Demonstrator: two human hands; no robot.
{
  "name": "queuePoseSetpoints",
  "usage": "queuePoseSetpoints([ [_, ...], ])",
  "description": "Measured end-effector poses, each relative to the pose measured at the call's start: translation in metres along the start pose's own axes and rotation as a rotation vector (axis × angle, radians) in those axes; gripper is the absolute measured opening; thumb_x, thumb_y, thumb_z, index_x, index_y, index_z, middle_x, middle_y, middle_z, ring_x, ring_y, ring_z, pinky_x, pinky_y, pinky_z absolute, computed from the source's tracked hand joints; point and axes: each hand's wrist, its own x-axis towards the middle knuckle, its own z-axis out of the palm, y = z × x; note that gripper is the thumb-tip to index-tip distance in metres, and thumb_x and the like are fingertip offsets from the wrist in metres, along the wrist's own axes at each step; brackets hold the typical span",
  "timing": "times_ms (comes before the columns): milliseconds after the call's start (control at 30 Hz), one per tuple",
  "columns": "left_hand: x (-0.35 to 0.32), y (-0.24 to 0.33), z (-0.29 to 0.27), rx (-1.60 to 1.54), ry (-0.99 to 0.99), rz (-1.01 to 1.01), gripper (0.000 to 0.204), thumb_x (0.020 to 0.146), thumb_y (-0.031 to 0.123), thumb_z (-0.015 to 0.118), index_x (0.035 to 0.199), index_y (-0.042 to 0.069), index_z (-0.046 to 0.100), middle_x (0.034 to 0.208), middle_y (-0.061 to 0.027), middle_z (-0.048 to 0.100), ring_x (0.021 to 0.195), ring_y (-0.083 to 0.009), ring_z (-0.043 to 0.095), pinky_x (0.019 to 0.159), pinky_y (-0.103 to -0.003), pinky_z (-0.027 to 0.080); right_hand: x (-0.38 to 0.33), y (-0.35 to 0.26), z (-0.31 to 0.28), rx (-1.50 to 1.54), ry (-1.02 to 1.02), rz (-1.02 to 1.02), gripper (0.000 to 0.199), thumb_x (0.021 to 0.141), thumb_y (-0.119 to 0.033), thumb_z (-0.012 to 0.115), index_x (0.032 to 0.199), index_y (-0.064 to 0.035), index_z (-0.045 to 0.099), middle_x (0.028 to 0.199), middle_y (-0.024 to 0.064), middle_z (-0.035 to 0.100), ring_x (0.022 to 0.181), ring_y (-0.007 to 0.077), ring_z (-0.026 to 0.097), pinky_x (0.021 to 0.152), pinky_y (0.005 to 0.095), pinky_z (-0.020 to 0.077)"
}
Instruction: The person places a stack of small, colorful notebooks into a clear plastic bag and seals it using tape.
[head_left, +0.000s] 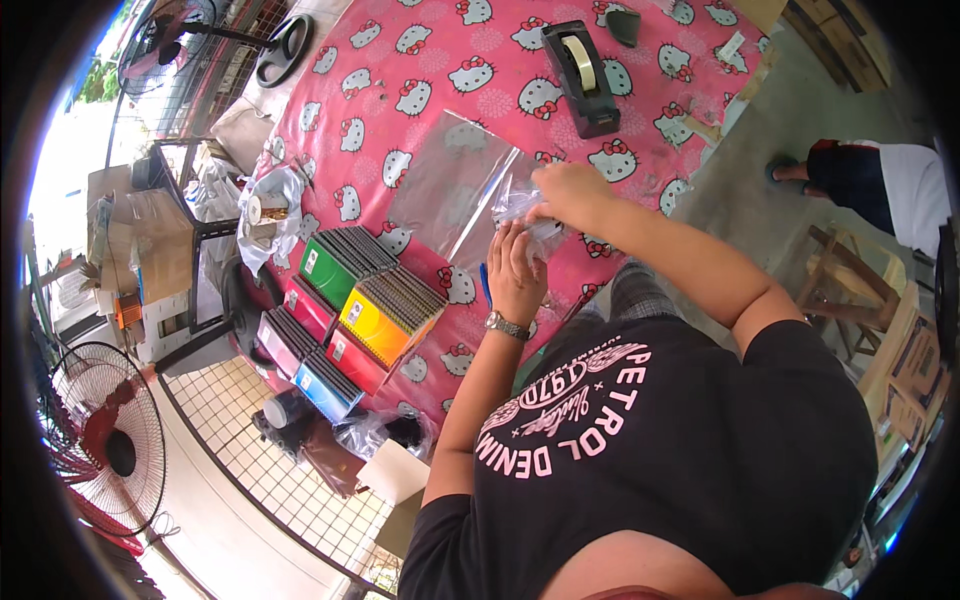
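Observation:
A crumpled piece of clear plastic (515, 204) lies on the pink table near its front edge, between my hands. My right hand (572, 193) is closed, with its fingertips pinching the plastic from the right. Bent fingers of my left hand (514, 262) grip the plastic's near side; its fingertips are partly lost in the shine. Just beyond, flat clear plastic bags (440, 185) lie on the tablecloth, touching the crumpled piece. A thin blue thing (485, 286), perhaps a pen, shows beside my left hand.
Spiral notebooks stand left in green (335, 265), yellow (385, 318), red (355, 362) and blue (328, 388) stacks. A black tape dispenser (581, 80) sits at the far side. Fans (105, 435) stand at left. Another person (865, 180) is at right.

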Motion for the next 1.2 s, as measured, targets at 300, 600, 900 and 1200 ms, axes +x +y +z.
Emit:
queuePoseSetpoints([
  [300,0.023,-0.008,-0.025,-0.099,-0.121,-0.03,0.045,0.068,0.006,0.073,0.111,0.009,0.061,0.116,-0.0113,0.059,0.116,-0.0339,0.052,0.097,-0.048,0.04,-0.044,-0.013,0.007,0.25,0.348,-0.631,0.03,0.079,-0.036,0.074,0.084,-0.0084,0.062,0.085,0.0062,0.055,0.08,0.0252,0.056,0.07,0.0371,0.0457],
  [600,0.056,-0.022,-0.042,-0.461,-0.134,-0.069,0.099,0.066,0.04,0.085,0.144,0.004,0.036,0.139,-0.0236,0.045,0.123,-0.0377,0.049,0.102,-0.045,0.04,0.004,0.024,0.014,0.769,-0.08,-0.145,0.058,0.089,-0.04,0.065,0.133,-0.0048,0.05,0.12,0.0132,0.064,0.115,0.0279,0.059,0.096,0.0356,0.0456],
  [900,0.035,-0.032,-0.028,-0.164,-0.172,-0.09,0.05,0.059,0.006,0.083,0.107,0.015,0.071,0.121,-0.0092,0.058,0.119,-0.032,0.052,0.096,-0.042,0.046,-0.03,0.015,0.016,0.249,0.218,-0.568,0.074,0.076,-0.031,0.075,0.14,-0.0123,0.043,0.096,0.0067,0.067,0.097,0.025,0.061,0.09,0.0402,0.0447],
  [1200,0.025,-0.026,-0.018,-0.39,-0.036,-0.566,0.018,0.066,0.013,0.084,0.083,0.013,0.078,0.125,-0.0093,0.049,0.124,-0.0264,0.041,0.106,-0.041,0.033,-0.024,-0.004,0.038,0.127,0.269,-0.263,0.055,0.085,-0.022,0.065,0.136,-0.0127,0.047,0.091,-0.0032,0.066,0.103,0.0187,0.056,0.095,0.0424,0.0332],
])
